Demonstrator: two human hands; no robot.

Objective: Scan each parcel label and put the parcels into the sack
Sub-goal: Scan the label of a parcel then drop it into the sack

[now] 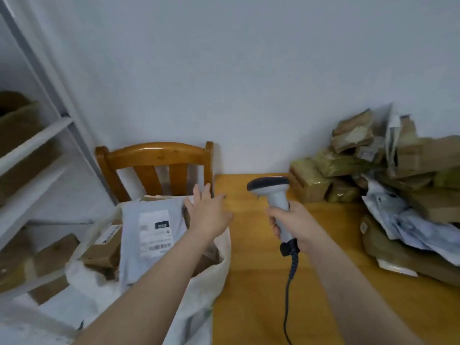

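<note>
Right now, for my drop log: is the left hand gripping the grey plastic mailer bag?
No, the left hand is open, fingers straight; the grey mailer lies in the white sack.

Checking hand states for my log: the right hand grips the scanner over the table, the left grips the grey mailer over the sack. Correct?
No: in the head view the left hand is open over the sack, fingers straight, holding nothing; the grey mailer lies in the sack. The rest holds.

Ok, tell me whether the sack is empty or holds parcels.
Not empty: a grey mailer and a brown box lie inside the white sack.
</note>
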